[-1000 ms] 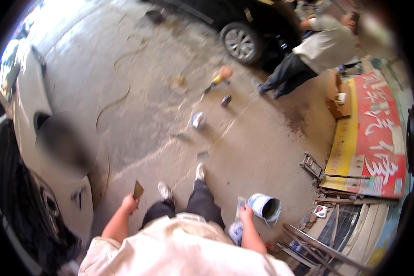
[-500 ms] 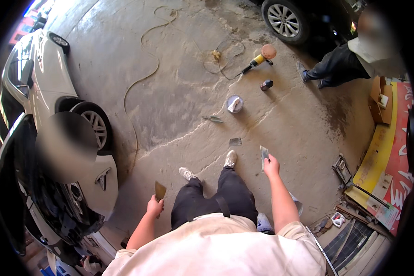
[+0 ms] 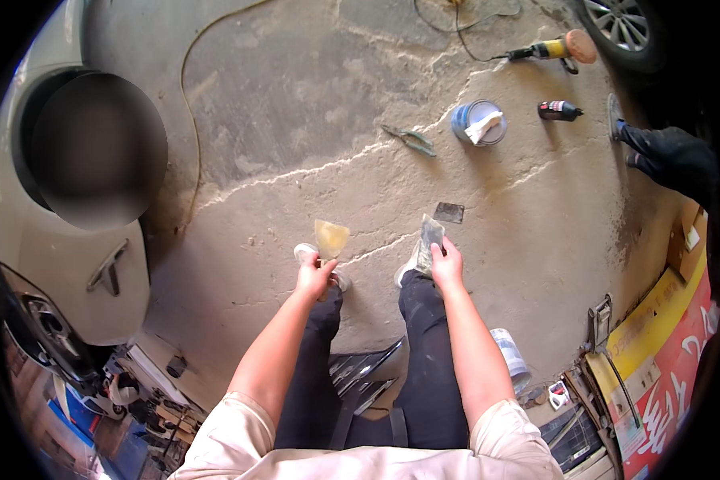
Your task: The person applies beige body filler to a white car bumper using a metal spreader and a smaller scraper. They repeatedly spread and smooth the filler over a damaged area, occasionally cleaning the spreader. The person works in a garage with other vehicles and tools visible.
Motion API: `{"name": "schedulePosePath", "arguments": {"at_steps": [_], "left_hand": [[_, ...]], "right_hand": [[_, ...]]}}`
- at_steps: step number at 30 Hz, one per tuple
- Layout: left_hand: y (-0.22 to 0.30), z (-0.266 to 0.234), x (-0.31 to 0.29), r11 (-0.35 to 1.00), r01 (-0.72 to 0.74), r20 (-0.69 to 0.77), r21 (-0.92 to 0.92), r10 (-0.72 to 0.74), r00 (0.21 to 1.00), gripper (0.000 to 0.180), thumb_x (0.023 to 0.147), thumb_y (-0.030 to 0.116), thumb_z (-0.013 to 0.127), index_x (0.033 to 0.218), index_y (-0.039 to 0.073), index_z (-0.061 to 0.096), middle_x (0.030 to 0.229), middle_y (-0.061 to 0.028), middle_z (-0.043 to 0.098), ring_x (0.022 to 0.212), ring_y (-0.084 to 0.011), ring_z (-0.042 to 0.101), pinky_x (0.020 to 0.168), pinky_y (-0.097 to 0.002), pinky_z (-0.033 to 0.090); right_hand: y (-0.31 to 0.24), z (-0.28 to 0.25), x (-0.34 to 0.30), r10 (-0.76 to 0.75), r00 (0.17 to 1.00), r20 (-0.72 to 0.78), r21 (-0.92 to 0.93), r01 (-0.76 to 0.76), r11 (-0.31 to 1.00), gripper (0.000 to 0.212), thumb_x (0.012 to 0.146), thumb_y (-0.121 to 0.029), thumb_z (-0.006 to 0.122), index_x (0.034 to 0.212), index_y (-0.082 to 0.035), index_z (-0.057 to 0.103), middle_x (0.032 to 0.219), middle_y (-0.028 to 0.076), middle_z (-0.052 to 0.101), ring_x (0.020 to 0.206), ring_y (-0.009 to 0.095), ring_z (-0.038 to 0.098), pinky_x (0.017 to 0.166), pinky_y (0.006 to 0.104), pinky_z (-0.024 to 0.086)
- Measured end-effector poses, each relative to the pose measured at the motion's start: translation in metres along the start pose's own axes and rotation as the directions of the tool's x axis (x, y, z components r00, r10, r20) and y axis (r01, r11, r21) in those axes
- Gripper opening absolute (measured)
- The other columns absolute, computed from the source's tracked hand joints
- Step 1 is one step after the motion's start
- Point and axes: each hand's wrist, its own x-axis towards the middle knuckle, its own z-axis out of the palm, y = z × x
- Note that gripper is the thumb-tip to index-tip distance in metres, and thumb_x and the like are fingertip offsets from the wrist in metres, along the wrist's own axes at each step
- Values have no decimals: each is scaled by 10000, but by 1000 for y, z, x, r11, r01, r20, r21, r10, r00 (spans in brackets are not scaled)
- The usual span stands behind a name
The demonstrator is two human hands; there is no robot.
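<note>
My left hand [image 3: 317, 276] is closed around the narrow end of a yellowish putty spreader [image 3: 331, 236], its wide edge pointing away from me. In my right hand [image 3: 447, 262] is a flat grey putty spreader [image 3: 430, 240] with pale smears, gripped between thumb and fingers. Both spreaders are held apart, above my shoes. Just beyond the grey one, a dark rectangular sheet [image 3: 450, 212] lies on the concrete floor. Farther out are green-handled pliers [image 3: 410, 140] and a round can [image 3: 460, 124] with a white crumpled item [image 3: 486, 126] on its lid.
A black bottle [image 3: 560, 110] and a yellow-black polisher [image 3: 548, 50] with its cord lie at the far right, near a person's legs [image 3: 664, 156]. A light-coloured car [image 3: 112, 296] stands left. Black trim [image 3: 364, 368] shows between my legs. A bucket [image 3: 510, 356] and sign boards [image 3: 672, 352] are right.
Both hands have come forward and closer together, each still holding its spreader. My view has shifted, so the can, pliers and polisher appear nearer and higher in the picture.
</note>
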Motion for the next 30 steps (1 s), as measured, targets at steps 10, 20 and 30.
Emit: {"name": "schedulePosePath", "arguments": {"at_steps": [10,20,30], "left_hand": [[-39,44,170,608,-361,69,708,449,891,427,811,233,734,1179,51,616,1090,-172,607,992,-350,626,868,-402,510],[10,52,286,331,-511,348,793,443,827,475,740,190,772,1176,145,587,900,-77,691,888,-306,659,772,-419,525],[69,57,286,806,-535,206,252,496,844,392,945,320,614,1262,89,598,1124,-78,652,1014,-170,629,844,-323,516]], "right_hand": [[76,79,212,163,902,400,48,-198,979,365,905,-120,640,1248,5,625,1093,67,702,942,144,639,861,300,500],[-9,108,323,192,442,876,-198,-32,980,356,830,-168,732,1170,-75,685,1017,-9,688,948,96,613,808,292,478],[-105,87,326,-154,543,826,97,133,986,416,877,-168,699,1268,-54,616,1096,-3,675,958,90,619,798,259,486]]}}
